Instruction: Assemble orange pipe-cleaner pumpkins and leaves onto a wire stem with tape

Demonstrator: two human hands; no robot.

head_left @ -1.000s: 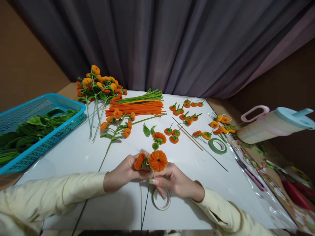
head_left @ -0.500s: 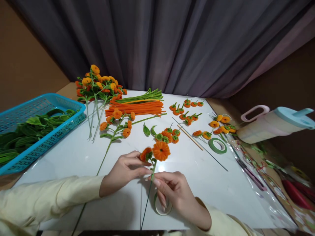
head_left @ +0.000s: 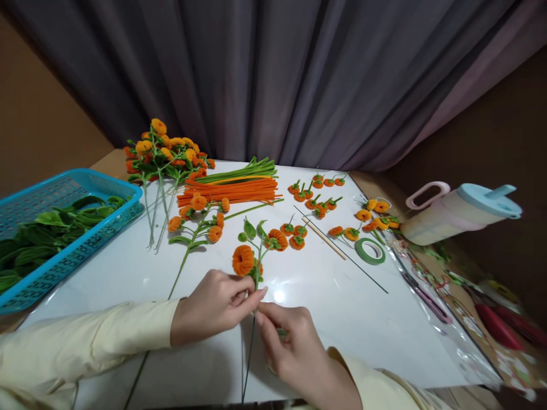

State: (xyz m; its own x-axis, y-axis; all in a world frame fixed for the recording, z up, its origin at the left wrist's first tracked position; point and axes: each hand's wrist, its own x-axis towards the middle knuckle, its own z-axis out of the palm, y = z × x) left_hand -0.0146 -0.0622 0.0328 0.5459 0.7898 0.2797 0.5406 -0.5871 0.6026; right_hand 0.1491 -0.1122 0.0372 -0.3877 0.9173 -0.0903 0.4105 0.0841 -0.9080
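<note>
My left hand (head_left: 217, 304) is closed, its thumb and fingers pinching the green stem of a fuzzy orange pipe-cleaner flower spray (head_left: 243, 260) just below the blossoms. Small leaves stick up from the spray, and its thin dark wire (head_left: 248, 364) runs down toward the table's near edge. Just below, my right hand (head_left: 297, 344) is closed too, thumb and forefinger pinched at the stem where green floral tape meets it. The roll of that tape is almost wholly hidden behind the right hand. A finished-looking flower spray (head_left: 196, 230) lies left of the hands.
Orange pipe cleaners (head_left: 231, 191) and green ones (head_left: 239, 171) lie at the back beside a flower bunch (head_left: 166, 148). A blue basket (head_left: 106, 228) of leaves stands left. Rightward are loose blossoms (head_left: 320, 212), a tape roll (head_left: 370, 251), a stick (head_left: 327, 240), scissors (head_left: 431, 304) and a tumbler (head_left: 453, 213).
The spray has turned between my fingers, its big blossom swinging from right to left and leaves coming into view. My right hand has turned, covering the tape roll. The view shifted slightly.
</note>
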